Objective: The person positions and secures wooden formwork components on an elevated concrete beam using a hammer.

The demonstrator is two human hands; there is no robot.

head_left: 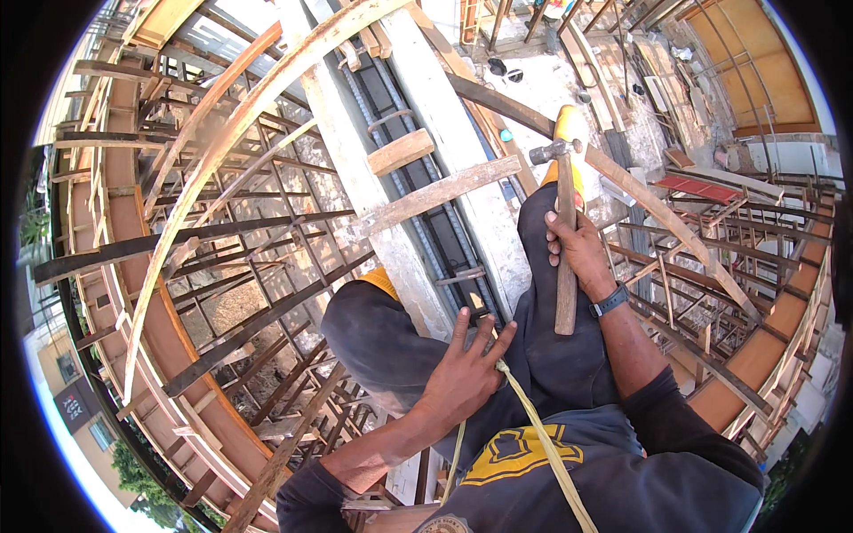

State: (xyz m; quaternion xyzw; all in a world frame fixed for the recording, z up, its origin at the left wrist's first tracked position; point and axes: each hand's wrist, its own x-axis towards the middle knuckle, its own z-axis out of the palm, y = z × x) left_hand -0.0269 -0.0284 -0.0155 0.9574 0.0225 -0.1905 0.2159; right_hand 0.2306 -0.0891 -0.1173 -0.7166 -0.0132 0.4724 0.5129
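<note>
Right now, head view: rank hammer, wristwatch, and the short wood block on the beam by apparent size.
1. hammer, clearly the longest, held in the right hand.
2. wood block, though it lies farther from the camera, so its true size is unsure.
3. wristwatch, smallest.

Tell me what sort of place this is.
Most likely a building site, high up on formwork. Signs: wooden shuttering boards around steel reinforcing bars, and a scaffold of timber props below. The right hand grips a claw hammer; the left hand rests spread on the knee.
</note>
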